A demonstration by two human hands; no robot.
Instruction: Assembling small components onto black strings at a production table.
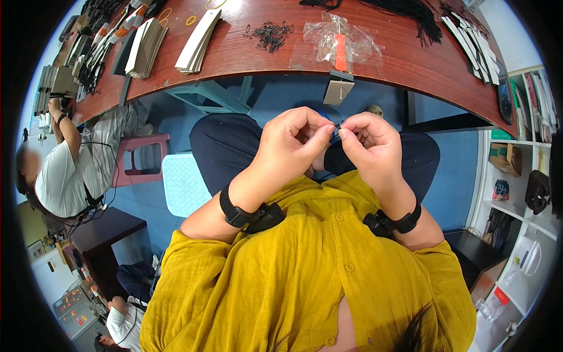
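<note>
My left hand [293,144] and my right hand [372,144] meet above my lap, below the table's edge. Their fingertips pinch a tiny dark piece [338,125] between them, perhaps a small pin with a thin black string; it is too small to tell exactly. Both wrists wear black bands. A grey card tag [338,91] hangs over the edge of the wooden table [410,64] just above my hands.
On the table lie a pile of small black pins [270,34], clear plastic bags with an orange piece [340,44], stacks of card tags [199,41] and black strings [410,14]. A person in white [64,176] sits at left by a pink stool [141,158]. Shelves [516,176] stand right.
</note>
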